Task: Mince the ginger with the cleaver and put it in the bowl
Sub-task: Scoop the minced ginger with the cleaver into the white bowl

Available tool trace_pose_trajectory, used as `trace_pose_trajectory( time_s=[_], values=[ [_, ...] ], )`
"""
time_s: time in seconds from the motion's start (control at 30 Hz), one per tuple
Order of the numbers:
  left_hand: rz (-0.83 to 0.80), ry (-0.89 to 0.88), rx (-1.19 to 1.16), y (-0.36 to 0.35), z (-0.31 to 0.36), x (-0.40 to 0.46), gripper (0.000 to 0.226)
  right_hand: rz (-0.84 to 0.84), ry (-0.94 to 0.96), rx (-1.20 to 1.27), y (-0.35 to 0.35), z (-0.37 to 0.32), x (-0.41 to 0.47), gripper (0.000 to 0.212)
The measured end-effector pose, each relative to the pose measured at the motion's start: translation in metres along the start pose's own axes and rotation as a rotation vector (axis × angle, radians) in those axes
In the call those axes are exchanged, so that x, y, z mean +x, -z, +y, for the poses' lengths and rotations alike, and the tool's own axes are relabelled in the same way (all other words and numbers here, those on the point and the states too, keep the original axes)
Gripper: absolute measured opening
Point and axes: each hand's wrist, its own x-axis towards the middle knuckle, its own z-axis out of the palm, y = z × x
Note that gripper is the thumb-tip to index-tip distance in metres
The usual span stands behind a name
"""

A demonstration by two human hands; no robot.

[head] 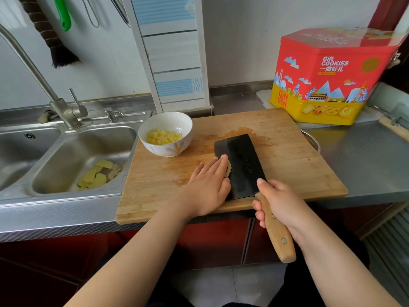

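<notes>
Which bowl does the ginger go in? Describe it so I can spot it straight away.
Find the wooden cutting board on the steel counter, right of the sink. The bowl sits on the board's far left corner, beside the sink. It is the only bowl in view: white, with an orange mark on its side and pale yellow chopped pieces already inside.

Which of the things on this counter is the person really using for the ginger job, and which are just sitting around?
In use:
cleaver, gripped by the right hand
ginger, under the flat left hand
white bowl, already holding yellow pieces
wooden cutting board

Lying about:
cookie tin
faucet
peelings in the sink
green handle and brush on the wall
</notes>
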Motion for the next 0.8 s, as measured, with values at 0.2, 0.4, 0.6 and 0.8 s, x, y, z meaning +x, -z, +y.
trace_pose_trajectory(
  time_s=[0.2,0.4,0.6,0.8],
  values=[
    [0.118,-0.052,-0.087,0.017,-0.003,0.001,0.065,-0.030,0.038,0.034,0.002,-0.015,-0.009,0.029],
    [0.314,-0.076,0.168,0.050,-0.014,0.001,0.067,-0.059,0.135,0.017,-0.007,-0.054,-0.010,0.021],
    [0.348,-0.087,0.233,0.072,-0.036,-0.008,0.061,-0.087,0.237,-0.088,-0.037,-0.097,0.008,0.027],
    [0.281,0.111,0.284,0.086,-0.062,-0.003,0.065,-0.127,0.247,-0.113,-0.064,-0.117,0.024,0.026]
  ],
)
